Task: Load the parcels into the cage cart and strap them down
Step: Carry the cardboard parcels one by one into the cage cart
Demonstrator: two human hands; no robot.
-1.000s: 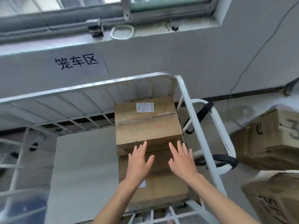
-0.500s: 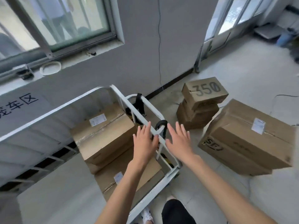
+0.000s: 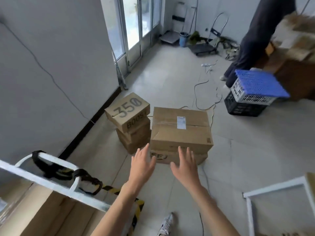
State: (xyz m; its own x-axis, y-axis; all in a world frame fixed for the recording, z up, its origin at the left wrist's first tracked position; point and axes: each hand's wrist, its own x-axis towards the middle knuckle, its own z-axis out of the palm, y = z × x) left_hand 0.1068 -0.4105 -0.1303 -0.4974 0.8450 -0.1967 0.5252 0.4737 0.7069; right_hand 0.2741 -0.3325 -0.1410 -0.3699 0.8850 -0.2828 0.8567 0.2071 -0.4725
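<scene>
A large brown parcel [image 3: 180,132] with a white label lies on a lower parcel on the floor ahead. To its left stands a stack of shoe boxes, the top one [image 3: 127,111] marked "350". My left hand [image 3: 142,165] and my right hand [image 3: 186,165] are stretched out with fingers spread, just short of the large parcel and holding nothing. The white cage cart rail [image 3: 56,184] crosses the lower left, with a black strap [image 3: 56,169] looped on its handle. Parcels in the cart [image 3: 51,215] show below the rail.
A person in dark trousers [image 3: 252,40] stands at the back right beside blue and black crates [image 3: 252,94]. Cables [image 3: 204,92] trail over the tiled floor. A white frame [image 3: 276,206] lies at the lower right. A hand truck [image 3: 209,43] stands by the far wall. My shoe [image 3: 166,223] is below.
My view has swung right, from the loaded cart to the parcels on the floor. Both hands left the cart's boxes and now reach toward the large parcel.
</scene>
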